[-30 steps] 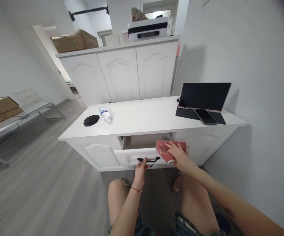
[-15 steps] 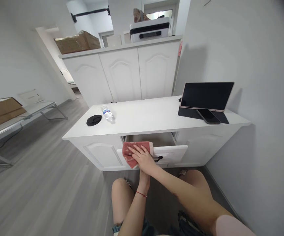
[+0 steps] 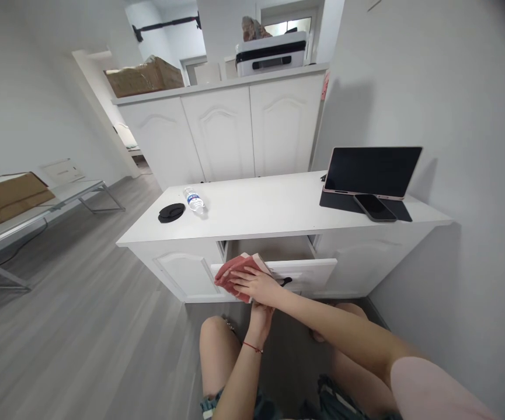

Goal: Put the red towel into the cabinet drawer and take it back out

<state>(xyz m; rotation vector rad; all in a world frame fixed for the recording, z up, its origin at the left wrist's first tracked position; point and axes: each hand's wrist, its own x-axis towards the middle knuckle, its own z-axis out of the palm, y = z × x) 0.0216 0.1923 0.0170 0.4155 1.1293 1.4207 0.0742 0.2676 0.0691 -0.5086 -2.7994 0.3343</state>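
A white drawer front [image 3: 309,273] stands pulled out of a low white cabinet [image 3: 278,213]. My right hand [image 3: 254,284] lies flat, fingers stretched, pressing a red cloth [image 3: 231,273] against the drawer's left top edge. My left hand [image 3: 261,314] sits just below it at the drawer's black handle [image 3: 285,282]; the right hand covers its fingers. My bare knees are below, in front of the cabinet.
On the cabinet top lie a water bottle [image 3: 194,202] and a black lid [image 3: 171,212] at the left, a tablet [image 3: 372,171] and phone [image 3: 375,207] at the right. A tall white cupboard [image 3: 221,131] stands behind. A table with cardboard [image 3: 7,195] is at the far left.
My right hand slid the red cloth from the drawer front's right end to its left end. The left hand stayed at the handle and is now covered by the right.
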